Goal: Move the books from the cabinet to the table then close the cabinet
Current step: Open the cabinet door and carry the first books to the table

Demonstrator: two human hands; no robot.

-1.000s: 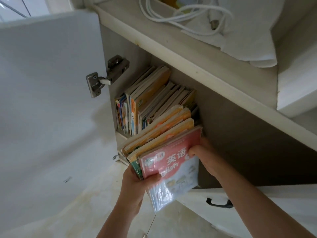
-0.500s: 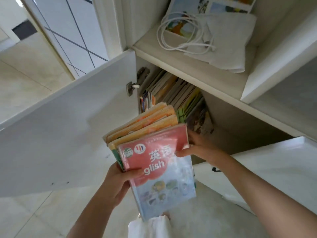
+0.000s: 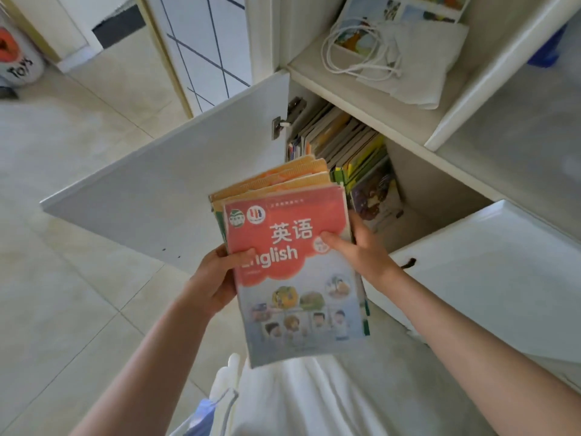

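While both thumbs press on the front cover, the left hand (image 3: 217, 278) clamps the left edge of the stack of books (image 3: 292, 262) and the right hand (image 3: 361, 250) clamps its right edge, fingers wrapped behind, so the stack is gripped from both sides and hangs free of the cabinet (image 3: 440, 171). Its top book is a red-and-blue English textbook (image 3: 295, 278); orange-edged books fan out behind it toward 12 o'clock. At 9 o'clock from the stack the left cabinet door (image 3: 163, 196) stands wide open, its edge well apart from the hands, with bare tiled floor (image 3: 63, 278) beyond it at 8 o'clock. At 3 o'clock the right cabinet door (image 3: 487, 278) with its dark handle (image 3: 408, 263) is also swung out, close beside the right forearm. Inside the compartment at 1 o'clock a row of remaining books (image 3: 349, 146) stands leaning, with one picture book (image 3: 374, 196) slumped at the near end. On the shelf (image 3: 314, 73) above lie a white cable (image 3: 345, 55) and a folded white cloth (image 3: 418, 70). A toy bin (image 3: 19, 58) sits far off at 10 o'clock. Compared with half a second ago, the stack has been drawn farther out and clear of the opening, the cover now faces up more fully, and the view has pulled back to show more floor.
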